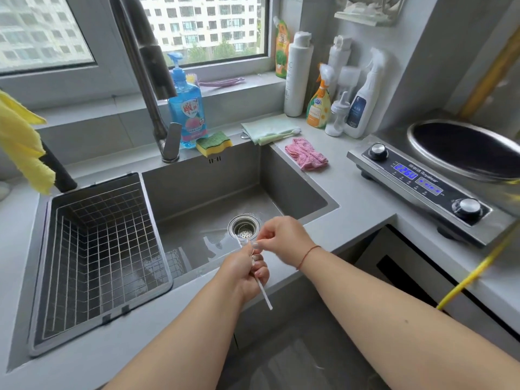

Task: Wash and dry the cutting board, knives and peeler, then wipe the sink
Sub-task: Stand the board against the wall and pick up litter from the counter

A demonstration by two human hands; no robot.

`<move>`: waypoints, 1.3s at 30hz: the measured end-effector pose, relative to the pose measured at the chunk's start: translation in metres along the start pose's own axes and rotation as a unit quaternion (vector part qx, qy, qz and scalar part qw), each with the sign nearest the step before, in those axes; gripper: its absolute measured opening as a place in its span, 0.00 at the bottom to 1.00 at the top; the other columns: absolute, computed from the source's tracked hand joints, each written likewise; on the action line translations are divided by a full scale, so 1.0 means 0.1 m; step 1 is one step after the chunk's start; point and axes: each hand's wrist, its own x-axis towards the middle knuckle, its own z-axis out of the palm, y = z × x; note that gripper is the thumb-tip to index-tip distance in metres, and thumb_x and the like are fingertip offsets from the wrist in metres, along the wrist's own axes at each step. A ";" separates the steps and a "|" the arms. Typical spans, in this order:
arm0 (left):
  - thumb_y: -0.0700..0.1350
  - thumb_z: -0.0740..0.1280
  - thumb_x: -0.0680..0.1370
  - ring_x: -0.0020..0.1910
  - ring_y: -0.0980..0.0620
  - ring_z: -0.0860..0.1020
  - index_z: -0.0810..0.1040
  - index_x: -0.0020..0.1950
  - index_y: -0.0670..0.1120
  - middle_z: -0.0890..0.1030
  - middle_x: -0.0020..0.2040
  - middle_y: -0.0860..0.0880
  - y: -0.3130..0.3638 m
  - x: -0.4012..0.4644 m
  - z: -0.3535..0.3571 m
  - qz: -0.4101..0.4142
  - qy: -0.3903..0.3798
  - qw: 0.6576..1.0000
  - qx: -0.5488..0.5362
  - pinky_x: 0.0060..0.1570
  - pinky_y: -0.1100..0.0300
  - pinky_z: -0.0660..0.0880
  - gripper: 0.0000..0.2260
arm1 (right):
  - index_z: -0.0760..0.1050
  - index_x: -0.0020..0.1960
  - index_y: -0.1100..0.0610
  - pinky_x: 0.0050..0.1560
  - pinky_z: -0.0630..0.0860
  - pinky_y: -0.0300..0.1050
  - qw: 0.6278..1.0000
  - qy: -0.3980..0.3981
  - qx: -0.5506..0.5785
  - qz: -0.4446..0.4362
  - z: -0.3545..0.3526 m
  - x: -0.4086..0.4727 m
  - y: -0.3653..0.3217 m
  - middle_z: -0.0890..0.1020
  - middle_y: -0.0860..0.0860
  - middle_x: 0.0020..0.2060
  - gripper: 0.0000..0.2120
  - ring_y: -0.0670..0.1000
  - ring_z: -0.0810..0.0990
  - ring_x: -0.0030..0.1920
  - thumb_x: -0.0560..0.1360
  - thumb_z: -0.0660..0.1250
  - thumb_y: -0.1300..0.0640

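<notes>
- Cooker (419,181) on the right counter: its panel reads "Royalstar", and the blue display shows digits that look like 2260.
- Blue soap bottle (188,108) at the far sink edge carries a pink-and-white label; the characters are too blurred to read.
- Orange spray bottle (319,104) and white spray bottle (363,102) in the far right corner have labels, also unreadable.
- Left hand (247,274) is curled shut around a thin white peeler (264,294), whose handle end sticks out toward the near edge.
- Right hand (281,237) pinches the peeler's upper end between thumb and fingertips, the other fingers loosely bent.
- Both hands hover over the near right part of the sink (295,178), just near of the drain (244,228).
- Sink floor is wet, with water streaks left of the drain; the far half of the basin is open room.
- Wire basket (95,260) fills the sink's left side, nothing visible in it.
- Yellow-green sponge (213,143) sits on the far rim just beside the soap, faucet (146,74) rising to its left.
- Green cloth (267,129) lies at the far right sink corner; pink cloth (306,154) rests on the counter near it, well apart from the cooker.
- Bare counter runs between sink and cooker.
</notes>
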 end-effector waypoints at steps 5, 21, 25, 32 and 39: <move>0.53 0.53 0.84 0.16 0.59 0.58 0.70 0.41 0.43 0.65 0.22 0.52 0.07 -0.12 0.03 0.019 -0.024 0.997 -0.065 0.15 0.70 0.55 0.18 | 0.84 0.46 0.55 0.45 0.74 0.42 0.997 -0.011 -0.051 -0.049 0.04 0.01 -0.12 0.76 0.47 0.37 0.06 0.50 0.79 0.45 0.74 0.69 0.56; 0.52 0.56 0.83 0.16 0.57 0.59 0.64 0.33 0.46 0.59 0.22 0.53 0.14 -0.31 -0.21 0.015 -0.020 0.997 -0.072 0.15 0.69 0.54 0.20 | 0.82 0.55 0.58 0.58 0.75 0.47 0.972 0.156 -0.011 0.173 -0.18 0.04 0.75 0.82 0.56 0.55 0.14 0.59 0.78 0.57 0.75 0.60 0.62; 0.52 0.57 0.83 0.16 0.57 0.59 0.64 0.34 0.46 0.60 0.21 0.53 0.05 -0.20 -0.15 0.002 -0.019 0.998 -0.067 0.16 0.69 0.54 0.19 | 0.82 0.56 0.55 0.58 0.72 0.42 0.956 0.161 0.003 0.244 -0.27 0.06 1.14 0.82 0.53 0.55 0.11 0.57 0.78 0.57 0.75 0.66 0.56; 0.51 0.57 0.83 0.16 0.57 0.60 0.65 0.34 0.46 0.60 0.21 0.53 -0.06 -0.09 -0.02 -0.014 -0.022 0.998 -0.059 0.17 0.70 0.54 0.19 | 0.83 0.50 0.53 0.49 0.69 0.36 0.954 0.172 0.031 0.244 -0.25 0.16 1.23 0.84 0.51 0.48 0.08 0.51 0.78 0.46 0.72 0.73 0.53; 0.51 0.57 0.83 0.16 0.57 0.60 0.65 0.34 0.46 0.61 0.22 0.52 -0.08 -0.01 0.03 -0.019 -0.011 0.999 -0.040 0.16 0.69 0.55 0.19 | 0.82 0.48 0.50 0.49 0.73 0.43 0.953 0.180 -0.063 0.233 -0.22 0.23 1.23 0.83 0.50 0.48 0.07 0.55 0.78 0.51 0.75 0.67 0.50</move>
